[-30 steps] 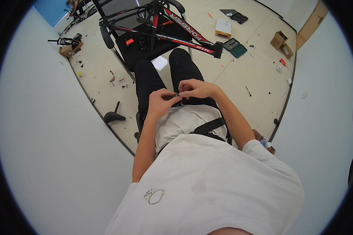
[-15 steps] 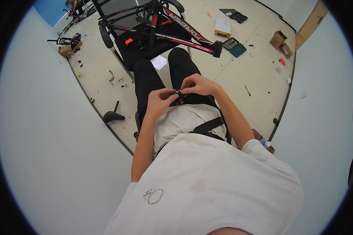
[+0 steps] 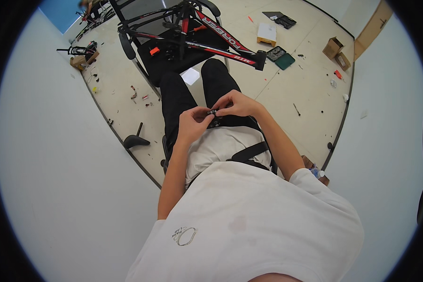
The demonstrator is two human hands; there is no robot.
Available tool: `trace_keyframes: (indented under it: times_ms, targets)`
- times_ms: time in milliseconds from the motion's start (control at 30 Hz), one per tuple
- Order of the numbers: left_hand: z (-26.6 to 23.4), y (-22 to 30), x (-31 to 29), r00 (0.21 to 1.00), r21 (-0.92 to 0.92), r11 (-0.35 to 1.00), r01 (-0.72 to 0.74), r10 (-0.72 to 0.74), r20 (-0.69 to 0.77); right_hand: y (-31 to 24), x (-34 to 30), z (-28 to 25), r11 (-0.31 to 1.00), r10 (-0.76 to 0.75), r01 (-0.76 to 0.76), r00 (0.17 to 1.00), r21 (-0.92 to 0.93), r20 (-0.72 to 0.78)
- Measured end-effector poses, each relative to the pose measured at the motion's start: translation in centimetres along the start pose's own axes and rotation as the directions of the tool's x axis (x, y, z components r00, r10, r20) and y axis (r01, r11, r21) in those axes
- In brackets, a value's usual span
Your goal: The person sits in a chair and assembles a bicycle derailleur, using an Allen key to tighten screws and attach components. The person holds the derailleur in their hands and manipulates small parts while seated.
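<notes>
Above my lap, both hands meet at a small dark part with shiny metal bits [image 3: 213,113], too small for me to name its kind. My left hand [image 3: 191,124] pinches it from the left between thumb and fingertips. From the right, my right hand [image 3: 237,104] closes thumb and fingers on its other side. More small dark and silvery pieces [image 3: 215,123] show just below the fingers, against my black trousers. Beyond my knees, a black and red bicycle frame [image 3: 216,35] lies across a black office chair [image 3: 160,58].
An orange object [image 3: 154,50] rests on the chair seat. A saddle with its post [image 3: 136,138] lies on the floor at left. To the right are an open green tool case [image 3: 282,57], a white and yellow box [image 3: 267,34], cardboard boxes [image 3: 336,49] and a thin tool [image 3: 296,109].
My right thumb and fingers have moved in closer over the small part. Both hands otherwise stay in nearly the same place above my lap.
</notes>
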State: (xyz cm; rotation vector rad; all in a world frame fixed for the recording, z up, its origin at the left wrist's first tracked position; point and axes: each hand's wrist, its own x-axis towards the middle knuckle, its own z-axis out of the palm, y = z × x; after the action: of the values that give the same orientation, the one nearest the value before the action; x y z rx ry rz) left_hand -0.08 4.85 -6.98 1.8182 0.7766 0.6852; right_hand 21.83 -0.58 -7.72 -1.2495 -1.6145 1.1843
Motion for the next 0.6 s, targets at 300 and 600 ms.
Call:
trace_keyframes:
  times_ms: [300,600]
  targets:
    - [-0.6,0.2,-0.2,0.997,-0.040,0.999,0.019,-0.016,0.077,-1.1,-0.5,-0.1,0.999,0.021,-0.023,0.999,0.028,0.045]
    - [-0.7,0.2,-0.2,0.996,-0.087,0.996,0.012,-0.004,0.087,-0.9,-0.6,-0.3,0.998,0.047,-0.048,0.999,0.028,0.013]
